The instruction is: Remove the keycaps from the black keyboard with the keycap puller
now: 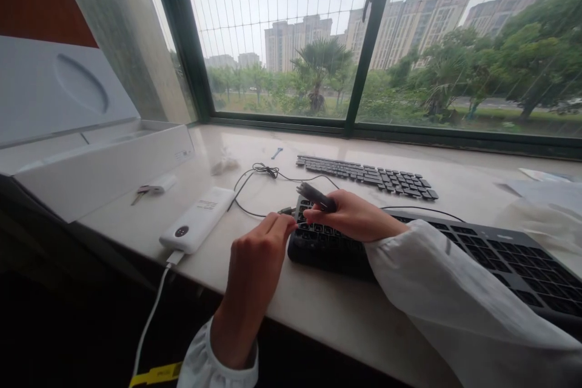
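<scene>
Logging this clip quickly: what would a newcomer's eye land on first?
At centre, the right hand holds a small dark tool over the left end of a black keyboard, while the left hand pinches at its corner. A white power bank lies to the left, and a row of loose keycaps lies behind.

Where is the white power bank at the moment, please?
In the head view, the power bank lies on the sill near its front edge, left of the left hand and the nearer keyboard, with a white cable plugged into its near end.
</scene>
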Demonstrator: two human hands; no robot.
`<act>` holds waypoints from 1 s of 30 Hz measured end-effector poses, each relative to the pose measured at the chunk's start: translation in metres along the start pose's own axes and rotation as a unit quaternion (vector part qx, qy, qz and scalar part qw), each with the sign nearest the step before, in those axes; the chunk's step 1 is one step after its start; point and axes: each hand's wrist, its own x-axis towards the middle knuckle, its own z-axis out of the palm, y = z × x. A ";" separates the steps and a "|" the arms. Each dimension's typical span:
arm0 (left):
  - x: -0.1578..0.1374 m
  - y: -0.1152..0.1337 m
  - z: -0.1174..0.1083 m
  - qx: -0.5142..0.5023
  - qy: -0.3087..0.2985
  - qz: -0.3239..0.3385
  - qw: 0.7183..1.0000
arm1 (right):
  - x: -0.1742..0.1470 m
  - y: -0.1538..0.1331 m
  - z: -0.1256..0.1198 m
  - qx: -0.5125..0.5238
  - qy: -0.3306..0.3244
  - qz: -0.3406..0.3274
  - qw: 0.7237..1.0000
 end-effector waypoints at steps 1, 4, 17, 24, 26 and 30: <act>0.000 0.000 0.000 0.001 -0.003 0.000 1.000 | -0.001 -0.001 -0.002 -0.006 -0.017 0.005 1.000; 0.000 0.000 0.001 0.000 -0.010 -0.007 1.000 | -0.004 -0.004 -0.004 -0.010 -0.060 0.011 0.998; -0.001 -0.001 0.003 -0.018 -0.028 -0.007 0.999 | -0.002 0.000 -0.001 0.014 -0.068 0.023 0.997; -0.002 -0.001 0.002 -0.017 -0.043 0.010 0.999 | 0.000 0.003 0.005 -0.010 -0.067 0.035 0.997; -0.002 -0.001 0.003 -0.020 -0.048 0.010 0.999 | 0.001 0.005 0.009 -0.013 -0.055 0.029 0.998; -0.002 -0.001 0.003 -0.022 -0.059 0.001 0.998 | 0.003 0.010 0.014 -0.022 -0.027 0.022 0.999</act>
